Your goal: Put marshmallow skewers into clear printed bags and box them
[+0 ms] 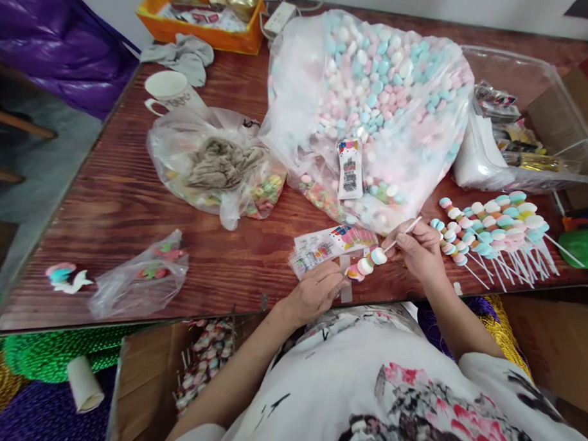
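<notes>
A candy skewer point(366, 265) of pastel sweets on a white stick is held slantwise between my hands, over the table's front edge. My right hand point(421, 249) pinches the bare stick near its upper end. At the lower end, my left hand point(318, 289) has its fingers closed against the colourful last sweet. Just behind lie flat printed plastic sleeves point(317, 250). Finished-looking skewers point(499, 227) are heaped right of my right hand, sticks toward me. Beyond my hands sits a large clear bag of pink, white and blue candies point(376, 88), with a printed packet point(350, 170) on its front.
Left of the big bag are a smaller bag of gummies point(266, 190) with a brown cloth on top, and a white mug point(170, 91). A small plastic bag point(142, 283) lies front left. A clear bin point(540, 68) and orange box point(252, 36) stand at the back.
</notes>
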`<state>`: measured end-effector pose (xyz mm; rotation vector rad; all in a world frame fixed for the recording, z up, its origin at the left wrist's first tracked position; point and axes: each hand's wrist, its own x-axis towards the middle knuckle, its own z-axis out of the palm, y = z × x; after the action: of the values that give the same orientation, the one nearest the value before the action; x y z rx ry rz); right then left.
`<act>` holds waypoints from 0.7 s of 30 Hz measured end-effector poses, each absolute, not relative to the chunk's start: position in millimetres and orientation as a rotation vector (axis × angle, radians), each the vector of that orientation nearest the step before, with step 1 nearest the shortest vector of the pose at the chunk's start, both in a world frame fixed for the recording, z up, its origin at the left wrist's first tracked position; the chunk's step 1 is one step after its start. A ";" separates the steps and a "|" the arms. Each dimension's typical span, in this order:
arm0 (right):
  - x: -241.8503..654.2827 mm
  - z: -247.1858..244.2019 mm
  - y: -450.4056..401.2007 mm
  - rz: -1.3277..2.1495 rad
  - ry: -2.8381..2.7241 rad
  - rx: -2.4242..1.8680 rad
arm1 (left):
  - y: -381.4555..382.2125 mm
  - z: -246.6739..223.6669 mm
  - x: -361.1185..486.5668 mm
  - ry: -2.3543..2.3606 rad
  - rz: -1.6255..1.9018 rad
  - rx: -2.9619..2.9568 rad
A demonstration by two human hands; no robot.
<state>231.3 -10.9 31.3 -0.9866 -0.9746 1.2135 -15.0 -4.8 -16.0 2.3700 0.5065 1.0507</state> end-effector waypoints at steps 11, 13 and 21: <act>227.6 33.9 -6.5 1.211 -0.987 -0.975 | -9.4 -16.3 -19.4 0.485 0.898 2.384; 226.6 35.1 -6.6 1.203 -0.990 -0.947 | -10.2 -15.9 -17.8 0.468 0.866 2.408; 218.8 30.2 -8.7 1.263 -0.915 -0.901 | -10.8 -13.7 -16.5 0.578 1.018 2.197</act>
<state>218.8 -8.7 30.2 -0.9010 -0.9146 1.2625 -16.5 -10.8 -13.7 2.1967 0.5777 1.0176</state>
